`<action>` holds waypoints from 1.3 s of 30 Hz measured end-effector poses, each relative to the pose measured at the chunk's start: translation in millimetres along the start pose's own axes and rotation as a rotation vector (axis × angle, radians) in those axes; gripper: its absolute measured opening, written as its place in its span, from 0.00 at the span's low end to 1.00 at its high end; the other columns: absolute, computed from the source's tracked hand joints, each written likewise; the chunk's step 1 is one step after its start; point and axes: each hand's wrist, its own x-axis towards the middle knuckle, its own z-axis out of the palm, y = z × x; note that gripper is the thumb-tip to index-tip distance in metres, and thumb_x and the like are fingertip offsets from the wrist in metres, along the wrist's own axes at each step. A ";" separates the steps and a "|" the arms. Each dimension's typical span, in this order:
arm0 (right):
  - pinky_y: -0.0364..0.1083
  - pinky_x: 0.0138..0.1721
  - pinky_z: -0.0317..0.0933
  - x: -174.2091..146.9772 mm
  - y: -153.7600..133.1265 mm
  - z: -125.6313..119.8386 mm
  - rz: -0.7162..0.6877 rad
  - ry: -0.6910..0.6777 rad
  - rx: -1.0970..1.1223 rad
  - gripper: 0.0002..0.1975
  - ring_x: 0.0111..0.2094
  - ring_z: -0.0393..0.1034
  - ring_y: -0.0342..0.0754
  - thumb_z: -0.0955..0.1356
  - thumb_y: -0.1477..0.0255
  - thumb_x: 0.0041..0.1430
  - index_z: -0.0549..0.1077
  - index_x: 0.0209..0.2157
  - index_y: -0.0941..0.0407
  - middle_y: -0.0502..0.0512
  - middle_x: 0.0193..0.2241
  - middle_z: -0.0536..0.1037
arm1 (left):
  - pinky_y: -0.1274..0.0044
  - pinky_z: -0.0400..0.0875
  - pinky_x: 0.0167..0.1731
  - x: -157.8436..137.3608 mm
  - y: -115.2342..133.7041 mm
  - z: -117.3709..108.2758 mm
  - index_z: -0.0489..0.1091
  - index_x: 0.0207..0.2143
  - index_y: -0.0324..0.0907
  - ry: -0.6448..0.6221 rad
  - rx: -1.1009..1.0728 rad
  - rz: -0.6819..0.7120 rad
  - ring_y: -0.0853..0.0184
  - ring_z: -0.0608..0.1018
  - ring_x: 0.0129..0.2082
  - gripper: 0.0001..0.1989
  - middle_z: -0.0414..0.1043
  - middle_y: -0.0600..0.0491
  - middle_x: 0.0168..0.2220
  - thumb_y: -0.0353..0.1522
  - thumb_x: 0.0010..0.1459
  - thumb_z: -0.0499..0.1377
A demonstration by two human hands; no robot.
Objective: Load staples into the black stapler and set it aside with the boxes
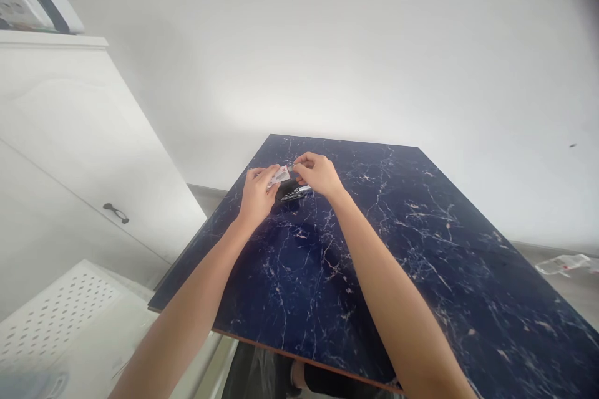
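My left hand (259, 194) is closed on a small white packet (281, 174) with red and grey print, gripping it between thumb and fingers. Just to the right, my right hand (321, 174) has its thumb and fingertips pinched together at the packet's right end. A small greyish piece seems to lie between those fingertips, too small to name. Below both hands, a black object (286, 189) rests on the table, partly covered by the left hand. Beside it are shiny silver, slender items (300, 192), perhaps pens; their exact kind cannot be made out.
The table (309, 274) has a dark blue marbled top and stands against a white wall (327, 43). A white cabinet (70, 137) with a dark handle is at left, above a perforated white container (56, 312). Clear plastic packaging (564, 264) lies beyond the right edge.
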 end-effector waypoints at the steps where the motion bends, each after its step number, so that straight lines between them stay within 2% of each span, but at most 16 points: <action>1: 0.48 0.32 0.74 0.5 1.0 -0.2 0.006 0.003 -0.003 0.05 0.26 0.77 0.49 0.70 0.71 0.54 0.77 0.35 0.53 0.51 0.29 0.81 | 0.65 0.70 0.56 0.1 0.1 -0.1 0.68 0.61 0.46 -0.002 0.011 -0.014 0.55 0.70 0.57 0.23 0.73 0.47 0.57 0.28 0.65 0.57; 5: 0.48 0.31 0.74 1.7 3.9 -0.4 0.020 0.008 0.006 0.05 0.27 0.78 0.49 0.70 0.71 0.54 0.77 0.35 0.54 0.52 0.30 0.82 | 0.65 0.70 0.56 -0.3 0.1 0.7 0.69 0.61 0.46 -0.014 0.040 -0.054 0.55 0.71 0.57 0.23 0.73 0.45 0.54 0.27 0.63 0.58; 14: 0.44 0.31 0.73 0.5 5.5 -5.9 0.030 -0.037 -0.035 0.06 0.27 0.78 0.47 0.68 0.71 0.56 0.75 0.37 0.54 0.52 0.32 0.82 | 0.66 0.74 0.50 -2.8 5.1 4.8 0.72 0.57 0.43 0.000 0.081 -0.026 0.54 0.73 0.53 0.25 0.78 0.48 0.50 0.22 0.56 0.60; 21: 0.44 0.34 0.70 -4.3 1.5 2.4 -0.067 -0.090 -0.118 0.04 0.29 0.76 0.46 0.67 0.71 0.55 0.75 0.32 0.54 0.50 0.28 0.81 | 0.66 0.74 0.48 -2.7 6.8 5.4 0.75 0.54 0.40 0.032 0.089 -0.044 0.53 0.73 0.49 0.26 0.80 0.49 0.47 0.22 0.51 0.61; 25: 0.43 0.34 0.70 -3.1 7.3 10.0 0.000 -0.013 -0.061 0.04 0.31 0.76 0.46 0.67 0.69 0.54 0.72 0.30 0.54 0.51 0.32 0.81 | 0.65 0.72 0.50 -2.9 5.7 7.0 0.75 0.54 0.39 0.027 0.099 -0.050 0.52 0.73 0.49 0.27 0.79 0.49 0.49 0.22 0.50 0.61; 28: 0.43 0.33 0.69 -2.5 10.6 8.0 0.022 -0.045 -0.013 0.04 0.29 0.75 0.45 0.67 0.69 0.54 0.72 0.32 0.55 0.50 0.31 0.80 | 0.64 0.72 0.51 -3.7 5.0 7.5 0.75 0.54 0.41 -0.008 0.121 -0.063 0.52 0.74 0.50 0.26 0.79 0.49 0.50 0.22 0.51 0.61; 34: 0.44 0.34 0.63 -7.0 5.7 5.3 -0.209 -0.052 -0.248 0.03 0.30 0.71 0.45 0.67 0.71 0.53 0.74 0.30 0.54 0.49 0.27 0.79 | 0.66 0.72 0.50 -5.0 6.8 6.9 0.75 0.54 0.42 -0.034 0.140 -0.087 0.53 0.76 0.49 0.25 0.79 0.49 0.51 0.23 0.51 0.62; 39: 0.44 0.34 0.61 -8.7 5.3 9.9 -0.222 0.037 -0.386 0.04 0.31 0.70 0.46 0.68 0.73 0.51 0.75 0.30 0.54 0.50 0.27 0.78 | 0.66 0.72 0.49 -6.6 9.9 8.7 0.75 0.53 0.42 -0.021 0.153 -0.109 0.53 0.77 0.48 0.24 0.79 0.49 0.51 0.25 0.52 0.63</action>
